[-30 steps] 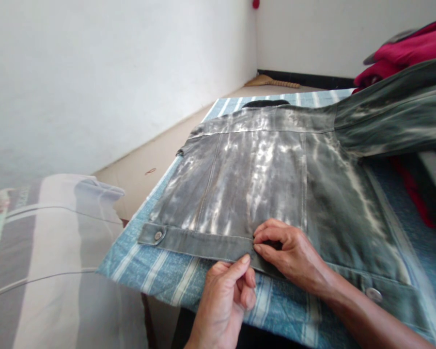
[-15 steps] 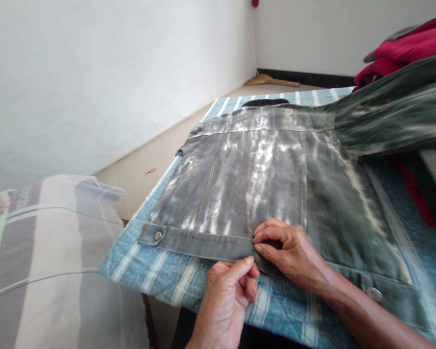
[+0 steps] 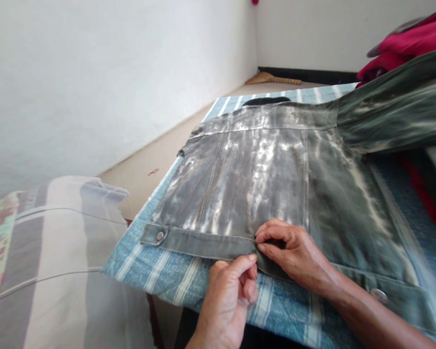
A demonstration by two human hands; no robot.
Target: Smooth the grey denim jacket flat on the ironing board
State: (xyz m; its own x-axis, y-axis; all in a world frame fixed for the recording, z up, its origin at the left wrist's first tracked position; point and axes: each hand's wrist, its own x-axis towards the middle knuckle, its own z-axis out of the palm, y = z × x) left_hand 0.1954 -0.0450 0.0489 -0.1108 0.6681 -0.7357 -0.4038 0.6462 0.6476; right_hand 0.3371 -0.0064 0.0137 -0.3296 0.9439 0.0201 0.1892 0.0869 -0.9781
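A grey-green denim jacket (image 3: 236,179) with pale bleached streaks lies back side up before me, its hem band along the near side. My left hand (image 3: 228,295) pinches the lower edge of that band between thumb and curled fingers. Just above and to the right, my right hand (image 3: 294,254) pinches the band's upper seam with thumb and index finger. A metal button (image 3: 160,236) shows at the band's left end, and a second button (image 3: 379,295) lies beyond my right forearm. One sleeve (image 3: 396,106) stretches off to the right.
Under the jacket is a blue cloth (image 3: 163,271) with white stripes, covering a table. Red and dark clothes (image 3: 410,53) are piled at the back right. A grey striped cloth (image 3: 61,271) covers something at the left. A brush-like item with a wrapped handle (image 3: 276,79) lies by the far wall.
The view has shifted very slightly, so the scene sits a little further right. Both hands keep their pinch at the same place on the hem band.
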